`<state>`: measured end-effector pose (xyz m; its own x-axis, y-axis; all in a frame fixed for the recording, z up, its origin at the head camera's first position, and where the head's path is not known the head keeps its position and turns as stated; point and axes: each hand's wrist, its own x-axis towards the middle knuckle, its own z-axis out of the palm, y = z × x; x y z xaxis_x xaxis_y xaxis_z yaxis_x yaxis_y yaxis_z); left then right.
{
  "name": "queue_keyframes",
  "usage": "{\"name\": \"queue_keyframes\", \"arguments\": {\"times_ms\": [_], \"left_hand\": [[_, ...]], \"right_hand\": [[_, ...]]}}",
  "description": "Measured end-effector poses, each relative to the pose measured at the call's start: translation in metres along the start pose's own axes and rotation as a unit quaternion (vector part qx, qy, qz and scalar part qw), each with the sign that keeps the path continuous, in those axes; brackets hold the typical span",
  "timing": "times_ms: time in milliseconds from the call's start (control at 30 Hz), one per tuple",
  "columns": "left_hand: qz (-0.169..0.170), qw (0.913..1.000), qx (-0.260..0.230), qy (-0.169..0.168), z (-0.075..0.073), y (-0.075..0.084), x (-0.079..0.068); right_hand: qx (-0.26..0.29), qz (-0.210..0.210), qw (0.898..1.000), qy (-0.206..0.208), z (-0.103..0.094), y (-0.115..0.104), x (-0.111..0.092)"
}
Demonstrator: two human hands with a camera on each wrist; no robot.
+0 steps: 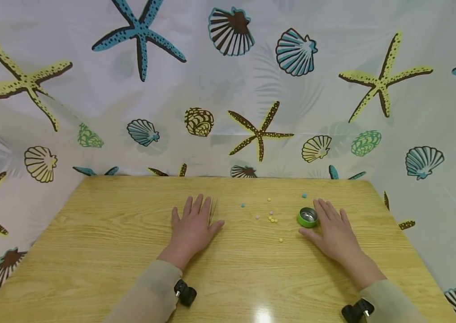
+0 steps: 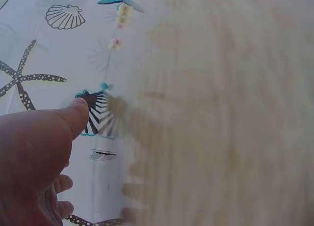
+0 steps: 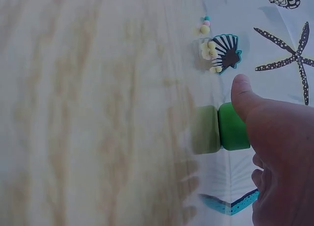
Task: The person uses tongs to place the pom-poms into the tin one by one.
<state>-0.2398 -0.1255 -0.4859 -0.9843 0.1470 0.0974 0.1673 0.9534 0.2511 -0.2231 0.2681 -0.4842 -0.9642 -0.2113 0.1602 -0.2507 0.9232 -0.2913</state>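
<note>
My left hand [image 1: 192,228] rests on the wooden table, fingers straight and slightly spread. Just right of its fingers lies a slim, two-pronged metal piece [image 1: 213,211] that looks like tweezers, partly hidden by the hand. A small green cup [image 1: 301,220] with a silvery inside stands upright at the right. Beside it lies my right hand [image 1: 336,233], fingers extended, thumb in front of the cup; whether they touch I cannot tell. In the right wrist view the green cup [image 3: 233,127] shows by the thumb. Between the hands lie several small beads, including a yellow bead [image 1: 280,240].
Scattered farther back are a blue bead [image 1: 242,205], another blue bead [image 1: 304,195] and a pink bead [image 1: 257,217]. The wooden table [image 1: 102,233] ends at a white curtain [image 1: 219,89] printed with shells and starfish, which also borders its sides.
</note>
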Motion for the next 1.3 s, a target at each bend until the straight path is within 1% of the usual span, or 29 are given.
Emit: {"name": "queue_keyframes", "arguments": {"times_ms": [167,433,633,933,1100,1300], "left_hand": [[-0.012,0.9998,-0.006,-0.013,0.001,0.001,0.003],[-0.022,0.9995,-0.019,-0.014,0.002,0.0,0.004],[-0.026,0.9992,-0.028,-0.013,0.002,0.0,0.006],[-0.032,0.9985,-0.041,-0.017,0.005,-0.004,0.008],[-0.033,0.9981,-0.049,-0.017,0.004,-0.004,0.006],[-0.033,0.998,-0.051,-0.016,0.003,-0.004,0.004]], "right_hand": [[0.032,0.003,0.999,-0.002,0.0,0.0,0.002],[0.079,0.013,0.997,-0.007,0.004,0.003,0.005],[0.098,0.02,0.995,-0.013,0.007,0.006,0.008],[0.138,0.026,0.99,-0.017,0.009,0.007,0.012],[0.161,0.036,0.986,-0.023,0.011,0.008,0.013],[0.172,0.045,0.984,-0.026,0.012,0.009,0.014]]}}
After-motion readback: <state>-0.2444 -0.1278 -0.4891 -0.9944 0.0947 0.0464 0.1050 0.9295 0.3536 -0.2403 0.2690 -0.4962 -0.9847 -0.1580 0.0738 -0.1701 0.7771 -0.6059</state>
